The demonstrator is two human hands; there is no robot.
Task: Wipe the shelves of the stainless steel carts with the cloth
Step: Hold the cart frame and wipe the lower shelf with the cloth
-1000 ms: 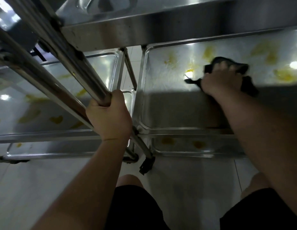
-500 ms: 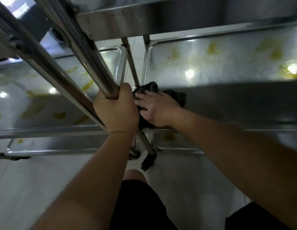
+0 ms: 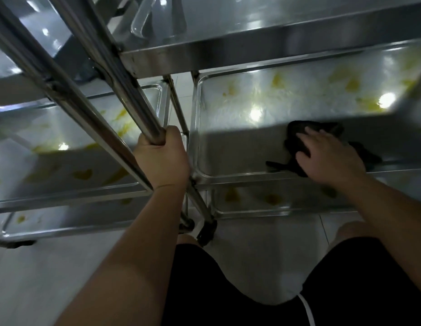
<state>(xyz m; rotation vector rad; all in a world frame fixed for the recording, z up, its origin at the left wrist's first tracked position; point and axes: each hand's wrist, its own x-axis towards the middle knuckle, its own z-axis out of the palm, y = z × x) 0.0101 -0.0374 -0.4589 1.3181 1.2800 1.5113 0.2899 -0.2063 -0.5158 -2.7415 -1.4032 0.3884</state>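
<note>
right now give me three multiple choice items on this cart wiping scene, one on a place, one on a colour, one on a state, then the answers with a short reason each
1. Where does the cloth lie?
A. on the floor
B. on the middle shelf of the right cart
C. over the handle bar

2. What colour are the stains on the shelves?
A. red
B. blue
C. yellow

3. What is the left hand doing?
A. gripping a steel bar of the cart
B. hanging free
C. pressing the cloth

Answers:
1. B: the black cloth lies on the middle shelf of the right cart, under the right hand, whose fingers are spread flat on it.
2. C: the stains show yellow on the steel.
3. A: the left hand has its fingers curled round the steel bar.
</note>
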